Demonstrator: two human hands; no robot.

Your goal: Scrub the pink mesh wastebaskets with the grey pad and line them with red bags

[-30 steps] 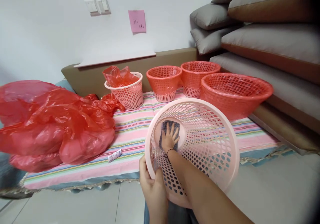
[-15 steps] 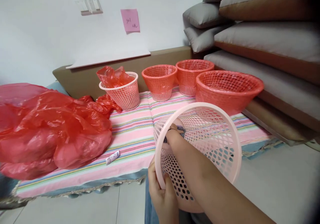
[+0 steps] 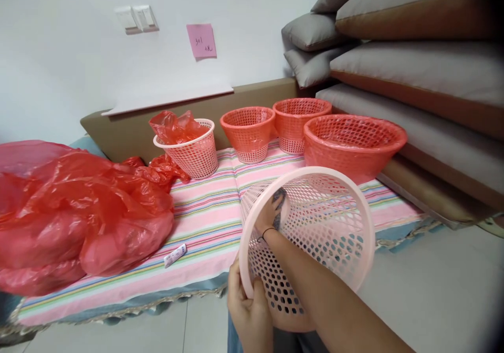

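A pale pink plastic mesh basket [image 3: 368,227] is tilted on its side, its open mouth facing me. My left hand [image 3: 252,306] grips the rim at the lower left, thumb inside and fingers around the outside. Through the mouth reaches my right arm, with a thin black band on its wrist. Deep inside, near the left wall and base, my right hand [image 3: 268,214] presses a dark grey cloth [image 3: 280,198], fingers bent over it. Part of that cloth is hidden behind the fingers.
On the striped cover [image 3: 208,222] stand another pink basket [image 3: 202,156] holding red plastic and several red-wrapped baskets [image 3: 248,132]. Large red plastic bags [image 3: 90,211] lie left, near a small white tube [image 3: 175,255]. Grey cushions [image 3: 409,75] are stacked at right.
Inside the basket, my right hand has shifted with the grey cloth, so more of its fingers and wrist show. My left hand keeps its hold on the rim. The view has tilted slightly.
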